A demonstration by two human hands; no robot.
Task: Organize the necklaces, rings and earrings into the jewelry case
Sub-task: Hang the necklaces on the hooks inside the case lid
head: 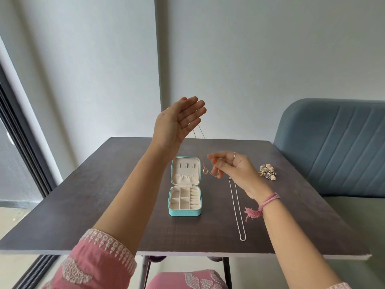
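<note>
A small teal jewelry case (174, 212) lies open mid-table, its cream lid upright with hooks and a pocket, its tray divided into compartments. My left hand (177, 119) is raised high above the table, pinching one end of a thin rose-gold necklace (201, 132) between thumb and forefinger. The chain hangs down to a round pendant (205, 170) beside the lid. My right hand (231, 167) pinches the chain's lower part just right of the pendant. A silver chain necklace (237, 209) lies stretched on the table, to the case's right.
A heap of small earrings and rings (267, 171) sits at the right of the dark wooden table (104, 205). A blue-grey sofa (333, 147) stands to the right of the table. Window frame at left.
</note>
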